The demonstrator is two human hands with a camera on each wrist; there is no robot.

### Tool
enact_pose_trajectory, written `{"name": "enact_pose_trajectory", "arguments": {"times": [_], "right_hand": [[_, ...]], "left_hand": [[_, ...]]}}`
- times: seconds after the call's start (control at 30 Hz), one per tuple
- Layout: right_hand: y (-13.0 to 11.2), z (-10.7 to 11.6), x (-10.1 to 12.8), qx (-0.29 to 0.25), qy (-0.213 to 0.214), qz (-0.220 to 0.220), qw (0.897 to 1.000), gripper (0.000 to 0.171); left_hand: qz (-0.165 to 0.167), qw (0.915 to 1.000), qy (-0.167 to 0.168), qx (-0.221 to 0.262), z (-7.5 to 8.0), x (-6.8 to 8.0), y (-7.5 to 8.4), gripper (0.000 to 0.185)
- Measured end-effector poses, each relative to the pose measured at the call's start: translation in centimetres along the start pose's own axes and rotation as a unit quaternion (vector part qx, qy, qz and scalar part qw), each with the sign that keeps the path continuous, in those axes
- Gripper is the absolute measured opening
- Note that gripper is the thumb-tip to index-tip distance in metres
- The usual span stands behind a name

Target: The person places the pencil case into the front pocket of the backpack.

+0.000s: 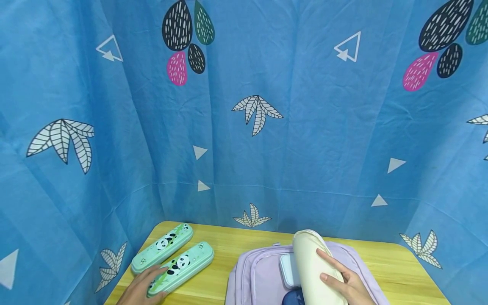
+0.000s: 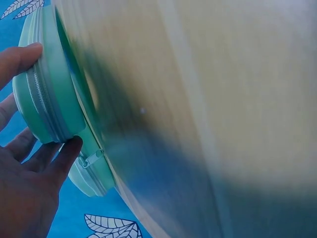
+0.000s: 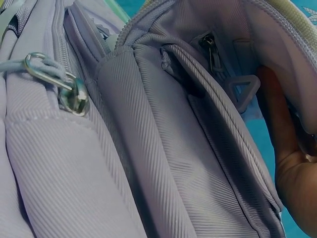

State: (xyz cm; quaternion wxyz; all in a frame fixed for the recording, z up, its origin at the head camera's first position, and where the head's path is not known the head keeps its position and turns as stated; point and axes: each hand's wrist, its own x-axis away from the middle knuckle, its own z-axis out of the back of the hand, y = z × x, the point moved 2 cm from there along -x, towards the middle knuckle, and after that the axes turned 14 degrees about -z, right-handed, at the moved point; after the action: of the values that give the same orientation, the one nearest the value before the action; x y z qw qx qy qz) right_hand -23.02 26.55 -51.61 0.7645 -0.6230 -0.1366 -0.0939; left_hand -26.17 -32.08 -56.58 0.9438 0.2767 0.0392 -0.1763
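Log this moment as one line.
left hand: grips near panda pencil case | right hand: holds cream pouch over lilac backpack | second panda case: on table

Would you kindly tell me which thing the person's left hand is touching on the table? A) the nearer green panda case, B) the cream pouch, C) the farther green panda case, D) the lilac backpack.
A: in the head view the left hand grips the nearer panda case, while the right hand holds the cream pouch over the backpack.
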Motion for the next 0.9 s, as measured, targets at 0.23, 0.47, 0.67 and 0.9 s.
{"name": "enact_pose_trajectory", "arguments": {"times": [0.23,0.47,0.67,0.9], "right_hand": [[0.05,0.06,-0.04,0.006,0.004,-0.002,1.0,0.069],[-0.02,0.05,0.05,0.006,0.004,0.005,1.0,0.068],[-0.09,-0.04,0.19,-0.004,0.002,0.009,1.0,0.067],[-0.12,-0.09,0.19,-0.002,0.003,0.015,1.0,0.067]], "left_hand": [[0.001,1.0,0.007,0.003,-0.07,0.28,0.29,0.068],[0.013,0.9999,-0.003,0.002,-0.17,0.06,0.55,0.068],[-0.003,1.0,0.003,0.006,-0.27,0.04,0.64,0.067],[-0.022,0.9995,0.009,0.021,-0.39,0.27,0.78,0.066]]}}
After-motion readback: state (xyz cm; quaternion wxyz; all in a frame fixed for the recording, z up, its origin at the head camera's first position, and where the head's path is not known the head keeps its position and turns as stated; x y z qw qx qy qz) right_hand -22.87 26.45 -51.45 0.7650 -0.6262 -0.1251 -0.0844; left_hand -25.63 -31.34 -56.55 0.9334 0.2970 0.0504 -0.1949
